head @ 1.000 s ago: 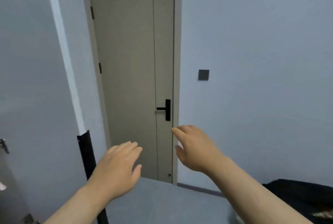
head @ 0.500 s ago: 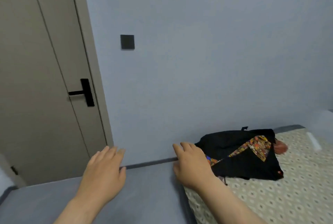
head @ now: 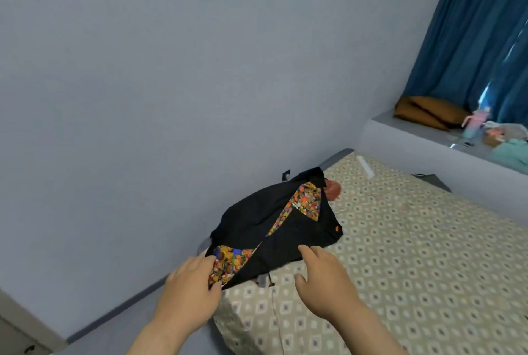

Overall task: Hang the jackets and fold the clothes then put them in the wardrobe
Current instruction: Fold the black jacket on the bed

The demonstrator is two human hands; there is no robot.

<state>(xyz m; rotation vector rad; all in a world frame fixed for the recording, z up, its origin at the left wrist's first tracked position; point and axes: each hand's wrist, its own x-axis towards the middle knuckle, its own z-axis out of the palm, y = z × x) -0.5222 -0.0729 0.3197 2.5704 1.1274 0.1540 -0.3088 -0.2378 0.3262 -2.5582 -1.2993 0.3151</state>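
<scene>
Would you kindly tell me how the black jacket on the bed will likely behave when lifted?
Probably floppy: the black jacket lies crumpled in soft folds on the bed. Likely light, since it looks like thin cloth. Its turned-out patterned lining suggests it would sag unevenly.

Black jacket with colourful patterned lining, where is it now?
Head view, centre: the black jacket lies on the patterned beige bed beside the blue-grey wall, with the left hand and right hand at its near edge.
</scene>
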